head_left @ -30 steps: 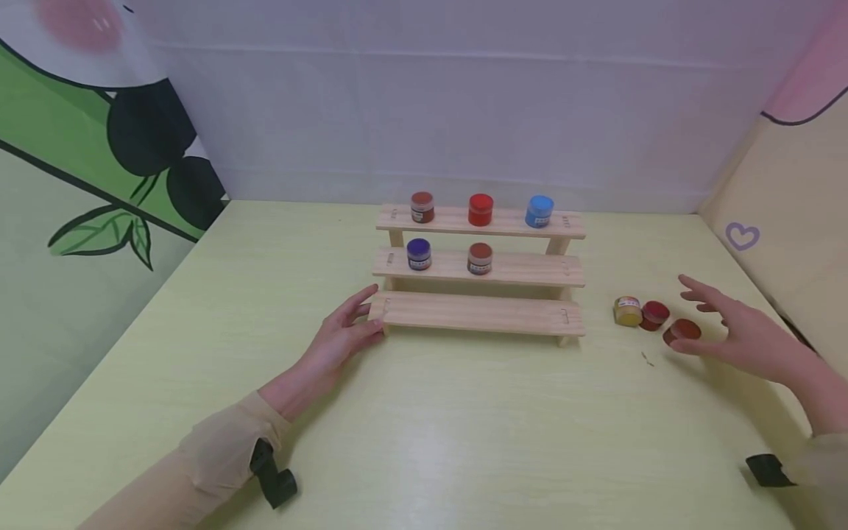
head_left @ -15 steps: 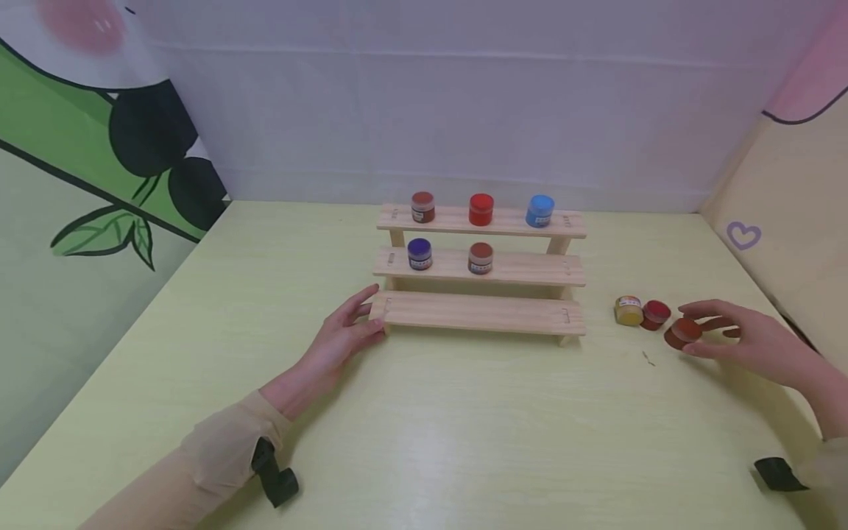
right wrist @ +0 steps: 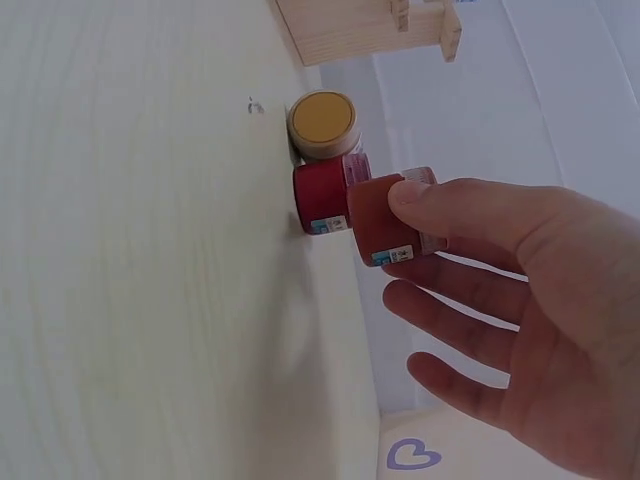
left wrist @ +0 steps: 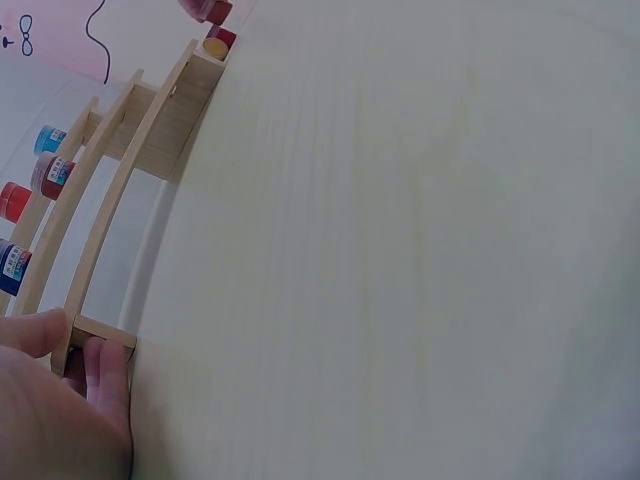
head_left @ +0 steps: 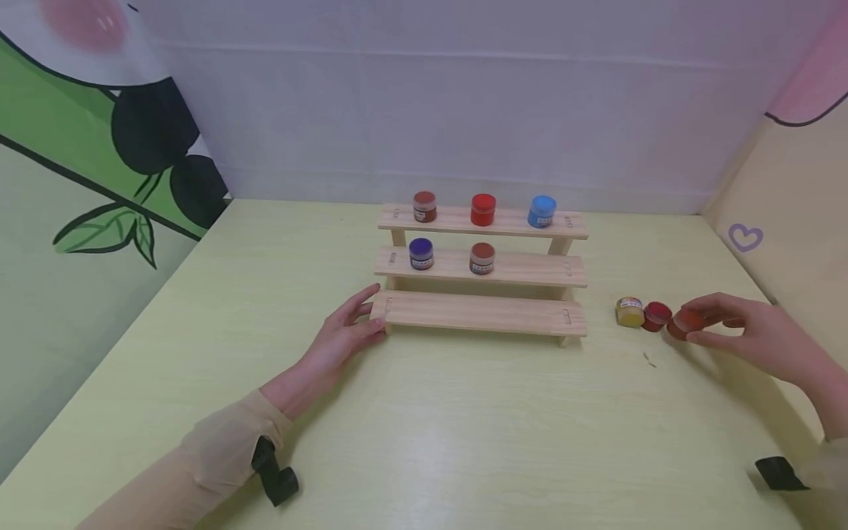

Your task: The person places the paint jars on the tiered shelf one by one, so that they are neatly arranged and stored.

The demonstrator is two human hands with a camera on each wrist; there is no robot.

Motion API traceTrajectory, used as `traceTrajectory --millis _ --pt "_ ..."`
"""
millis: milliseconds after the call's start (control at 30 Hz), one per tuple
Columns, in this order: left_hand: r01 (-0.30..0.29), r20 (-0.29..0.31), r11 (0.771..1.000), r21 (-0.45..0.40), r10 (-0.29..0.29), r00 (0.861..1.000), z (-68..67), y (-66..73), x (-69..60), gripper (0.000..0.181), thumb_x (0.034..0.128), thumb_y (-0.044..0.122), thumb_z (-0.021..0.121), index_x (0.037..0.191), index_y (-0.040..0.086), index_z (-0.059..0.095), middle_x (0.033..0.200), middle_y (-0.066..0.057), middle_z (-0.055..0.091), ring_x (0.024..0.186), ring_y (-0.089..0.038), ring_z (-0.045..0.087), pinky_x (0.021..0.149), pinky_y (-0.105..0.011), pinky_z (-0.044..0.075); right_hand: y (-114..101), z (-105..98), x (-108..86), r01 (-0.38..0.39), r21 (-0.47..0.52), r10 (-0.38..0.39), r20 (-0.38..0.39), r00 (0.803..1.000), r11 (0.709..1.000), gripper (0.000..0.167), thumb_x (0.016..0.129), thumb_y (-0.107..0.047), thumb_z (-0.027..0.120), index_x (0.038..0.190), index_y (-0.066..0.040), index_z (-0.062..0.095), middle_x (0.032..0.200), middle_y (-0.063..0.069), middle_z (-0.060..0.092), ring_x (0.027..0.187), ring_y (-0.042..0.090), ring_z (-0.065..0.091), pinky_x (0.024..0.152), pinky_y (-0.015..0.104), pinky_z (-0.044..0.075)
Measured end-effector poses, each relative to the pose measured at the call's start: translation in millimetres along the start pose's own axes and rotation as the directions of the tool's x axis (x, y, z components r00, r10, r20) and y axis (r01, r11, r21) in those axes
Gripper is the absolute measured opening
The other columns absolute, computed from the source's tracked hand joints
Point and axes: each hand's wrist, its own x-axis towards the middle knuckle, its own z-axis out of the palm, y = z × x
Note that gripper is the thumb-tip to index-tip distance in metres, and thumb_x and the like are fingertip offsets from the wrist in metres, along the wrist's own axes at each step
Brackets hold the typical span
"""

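Observation:
The wooden three-step rack [head_left: 483,313] has its lower left end gripped by my left hand [head_left: 338,338]; in the left wrist view the thumb and fingers [left wrist: 108,375] lie around that end. At the right, my right hand [head_left: 762,327] pinches a brown-red jar [right wrist: 385,220] between thumb and fingers. Beside it are a dark red jar [head_left: 656,316] and a yellow jar [head_left: 629,312] on the table. On the top step stand a brown-red jar [head_left: 425,207], a red jar [head_left: 483,210] and a blue jar [head_left: 542,212]. The middle step bears a purple-blue jar [head_left: 421,254] and a brownish jar [head_left: 481,258].
The pale table [head_left: 424,434] extends in front of the rack. Behind it hangs a light curtain-like backdrop [head_left: 464,110], with printed side panels at left and right. A small dark mark [head_left: 649,360] lies on the table below the loose jars.
My right hand has closed its thumb and fingers on the brown-red jar, which is now slightly raised. The left hand remains at the rack's end.

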Motion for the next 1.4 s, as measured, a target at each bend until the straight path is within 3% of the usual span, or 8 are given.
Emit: traceTrajectory --millis 233,700,933,1100,1400 --pt "0.0 0.001 1.0 0.006 0.0 1.0 0.4 1.1 -1.5 0.064 0.0999 0.009 0.055 0.156 0.024 0.029 0.148 -0.015 0.039 0.104 -0.007 0.061 0.099 -0.022 0.054 -8 -6 3.6 0.035 -0.028 -0.035 -0.007 0.999 0.999 0.029 0.085 -0.021 0.078 0.113 -0.024 0.068 0.094 -0.019 0.07 0.09 -0.024 0.049 0.075 0.006 0.036" --pt "0.002 -0.001 1.0 0.013 -0.001 1.0 -0.1 1.2 -2.4 0.064 0.0999 0.01 0.055 0.157 0.023 0.029 0.15 -0.016 0.038 0.106 -0.008 0.061 0.1 -0.023 0.054 -44 -12 18.9 0.029 -0.003 -0.029 -0.066 0.997 1.0 0.031 0.086 -0.026 0.078 0.115 -0.028 0.068 0.094 -0.017 0.07 0.091 -0.023 0.049 0.08 0.001 0.033" --pt "0.005 -0.006 1.0 0.008 -0.005 1.0 0.5 1.3 -1.8 0.064 0.0998 0.009 0.055 0.156 0.024 0.029 0.15 -0.015 0.039 0.106 -0.008 0.061 0.1 -0.023 0.055 -62 -13 27.8 -0.001 -0.028 -0.001 -0.071 0.998 1.0 0.036 0.087 -0.034 0.076 0.121 -0.026 0.067 0.1 -0.01 0.071 0.092 -0.024 0.043 0.075 0.011 0.035" --pt "-0.001 -0.006 1.0 0.007 0.001 1.0 0.1 1.0 -1.4 0.064 0.0997 0.01 0.056 0.156 0.024 0.029 0.15 -0.015 0.038 0.106 -0.008 0.061 0.099 -0.022 0.055 -76 -9 33.3 -0.008 -0.022 0.006 -0.105 0.994 1.0 0.038 0.087 -0.037 0.075 0.123 -0.031 0.065 0.1 -0.018 0.07 0.093 -0.025 0.044 0.074 0.015 0.034" --pt "-0.004 -0.007 1.0 0.002 0.004 1.0 0.6 -0.8 -0.2 0.065 0.0992 0.008 0.056 0.156 0.023 0.03 0.148 -0.015 0.039 0.103 -0.007 0.061 0.096 -0.021 0.056 -102 0 45.9 0.058 0.1 -0.041 -0.164 0.986 0.993 0.039 0.087 -0.026 0.076 0.124 -0.025 0.066 0.097 -0.026 0.065 0.089 -0.016 0.054 0.074 0.007 0.04"
